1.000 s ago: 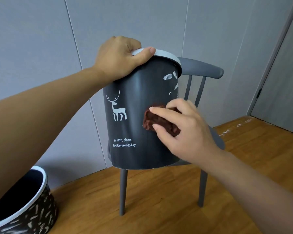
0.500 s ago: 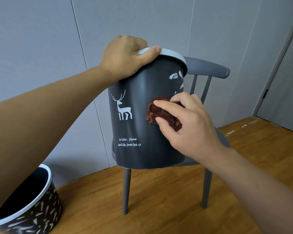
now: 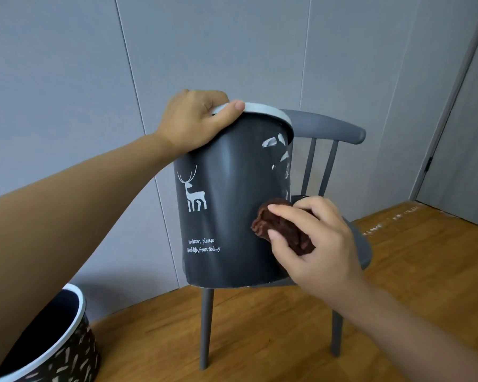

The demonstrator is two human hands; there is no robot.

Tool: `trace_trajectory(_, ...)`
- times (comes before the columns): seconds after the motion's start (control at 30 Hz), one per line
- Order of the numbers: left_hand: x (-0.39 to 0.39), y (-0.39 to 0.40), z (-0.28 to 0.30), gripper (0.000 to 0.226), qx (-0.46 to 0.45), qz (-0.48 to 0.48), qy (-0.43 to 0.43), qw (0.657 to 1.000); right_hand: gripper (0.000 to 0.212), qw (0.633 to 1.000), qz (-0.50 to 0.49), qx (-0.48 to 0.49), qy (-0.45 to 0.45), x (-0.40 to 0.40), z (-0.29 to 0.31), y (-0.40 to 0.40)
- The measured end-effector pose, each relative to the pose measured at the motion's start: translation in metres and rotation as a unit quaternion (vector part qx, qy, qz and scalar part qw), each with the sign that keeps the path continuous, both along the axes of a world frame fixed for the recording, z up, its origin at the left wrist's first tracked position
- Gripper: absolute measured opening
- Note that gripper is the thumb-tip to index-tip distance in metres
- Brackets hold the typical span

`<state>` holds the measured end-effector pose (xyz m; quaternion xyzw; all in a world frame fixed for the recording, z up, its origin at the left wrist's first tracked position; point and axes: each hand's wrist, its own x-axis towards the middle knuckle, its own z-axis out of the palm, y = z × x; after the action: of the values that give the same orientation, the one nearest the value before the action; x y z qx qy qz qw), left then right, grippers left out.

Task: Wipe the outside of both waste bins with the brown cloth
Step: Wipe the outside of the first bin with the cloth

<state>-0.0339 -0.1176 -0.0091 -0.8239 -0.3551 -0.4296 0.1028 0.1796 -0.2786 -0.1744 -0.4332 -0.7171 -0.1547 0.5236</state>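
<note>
Head view, item one: deer bin, dark grey with a pale rim, white deer print and lettering. It is stood on the seat of a grey chair, at the seat's front edge, slightly tilted. It is judged light and thin-walled, the wall likely to give a little under pressure; the surface looks smooth and may be slippery. The rim is judged the firmest place for a hold.

Item two: left hand. The rim of the deer bin is gripped by it, thumb along the outside, the other fingers hidden over the top edge.

Item three: brown cloth, soft and bunched into a wad. It is pinched by the right hand, fingers curled round it, and pressed against the lower right wall of the deer bin. It is judged pliant enough to follow the curved wall.

Item four: patterned bin, dark with pale flecks and a white rim, stood on the wooden floor at the lower left, well apart from the chair. It is touched by neither hand.
</note>
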Motion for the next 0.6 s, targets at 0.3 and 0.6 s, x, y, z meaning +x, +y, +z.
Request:
trace_trajectory(0.3, -0.001, -0.014, 0.025, 0.026, -0.031, 0.007, 0.074, 0.997, 0.051, 0.997, 0.001, -0.041, -0.070, -0.010, -0.004, 0.005)
trace_trajectory(0.6, 0.045, -0.018, 0.017, 0.063, 0.006, 0.110, 0.072, 0.991, 0.048, 0.997, 0.020, -0.046, -0.062, -0.021, -0.005, -0.005)
